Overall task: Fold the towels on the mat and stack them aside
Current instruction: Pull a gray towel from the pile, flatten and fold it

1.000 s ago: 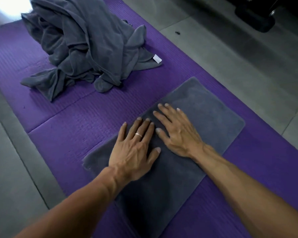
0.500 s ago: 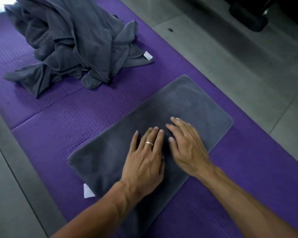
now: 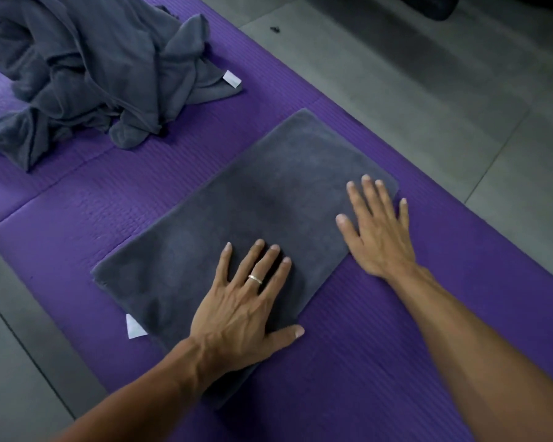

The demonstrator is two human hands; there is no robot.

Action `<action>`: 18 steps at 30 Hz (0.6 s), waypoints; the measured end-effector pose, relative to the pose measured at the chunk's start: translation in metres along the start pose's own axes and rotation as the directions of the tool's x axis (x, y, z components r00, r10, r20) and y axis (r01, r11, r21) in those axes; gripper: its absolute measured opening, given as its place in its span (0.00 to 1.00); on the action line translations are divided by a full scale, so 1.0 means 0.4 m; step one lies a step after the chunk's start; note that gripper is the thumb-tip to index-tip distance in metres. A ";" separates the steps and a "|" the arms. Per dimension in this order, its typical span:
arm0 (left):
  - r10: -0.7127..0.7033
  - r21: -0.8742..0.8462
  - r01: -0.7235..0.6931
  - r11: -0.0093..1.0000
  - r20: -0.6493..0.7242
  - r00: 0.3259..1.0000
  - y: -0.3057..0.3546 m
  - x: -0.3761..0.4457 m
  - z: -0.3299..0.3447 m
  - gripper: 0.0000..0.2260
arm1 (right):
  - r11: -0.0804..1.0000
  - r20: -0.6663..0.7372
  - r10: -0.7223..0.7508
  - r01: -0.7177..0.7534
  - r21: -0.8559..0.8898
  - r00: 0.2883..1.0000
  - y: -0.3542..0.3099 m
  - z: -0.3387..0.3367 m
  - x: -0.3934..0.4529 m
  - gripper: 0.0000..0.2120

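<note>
A folded grey towel (image 3: 253, 218) lay flat on the purple mat (image 3: 380, 362) at the middle of the view, running from 7 o'clock to 1 o'clock. The left hand (image 3: 237, 314) pressed its near end and the right hand (image 3: 379, 231) its 3 o'clock edge, each grip wide with fingers straight, holding nothing. A heap of unfolded grey towels (image 3: 87, 68) sat at 10 o'clock, well apart.

A purple mat (image 3: 380, 362) lies on the grey tiled floor (image 3: 412, 90). Flat on the mat lies a folded grey towel (image 3: 268, 193). Beyond the folded towel, toward the mat's far left, sits a crumpled heap of grey towels (image 3: 87, 68).
</note>
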State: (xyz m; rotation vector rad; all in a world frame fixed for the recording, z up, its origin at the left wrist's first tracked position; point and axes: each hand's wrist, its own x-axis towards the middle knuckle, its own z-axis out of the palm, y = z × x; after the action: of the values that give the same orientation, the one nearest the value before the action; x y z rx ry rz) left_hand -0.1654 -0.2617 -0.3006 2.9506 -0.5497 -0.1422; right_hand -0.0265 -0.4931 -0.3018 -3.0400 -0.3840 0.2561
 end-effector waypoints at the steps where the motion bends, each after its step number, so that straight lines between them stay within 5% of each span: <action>1: 0.015 0.000 -0.015 1.000 0.010 1.000 0.003 -0.005 0.001 0.42 | 0.995 0.003 0.096 -0.096 0.026 0.995 0.014 -0.004 0.018 0.32; 4: 0.010 -0.027 -0.009 1.000 0.020 1.000 0.017 -0.024 0.009 0.37 | 0.939 -0.005 0.322 -0.319 0.126 0.947 0.024 -0.049 0.081 0.32; 7: 0.001 -0.046 -0.002 0.999 -0.010 1.000 0.036 -0.042 0.001 0.26 | 0.881 -0.066 0.426 -0.397 0.258 0.902 0.035 -0.089 0.115 0.18; 9: 0.041 -0.035 -0.042 0.999 -0.028 0.999 0.037 -0.050 -0.016 0.19 | 0.775 0.042 0.510 -0.480 0.411 0.859 0.056 -0.107 0.095 0.10; 15: 0.330 0.126 -0.330 0.935 0.028 0.944 -0.013 -0.084 -0.060 0.14 | 0.565 0.140 0.625 -0.568 0.598 0.768 0.112 -0.114 -0.205 0.03; 18: 0.433 0.189 -0.446 0.875 0.106 0.895 -0.032 -0.097 -0.091 0.12 | 0.426 0.264 0.642 -0.621 0.658 0.720 0.130 -0.087 -0.381 0.10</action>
State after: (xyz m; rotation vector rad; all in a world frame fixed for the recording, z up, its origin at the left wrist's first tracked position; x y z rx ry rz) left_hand -0.1927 -0.2314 -0.2642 2.9245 -1.3017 -0.1301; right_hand -0.1535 -0.5832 -0.2482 -2.2219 0.7581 0.2992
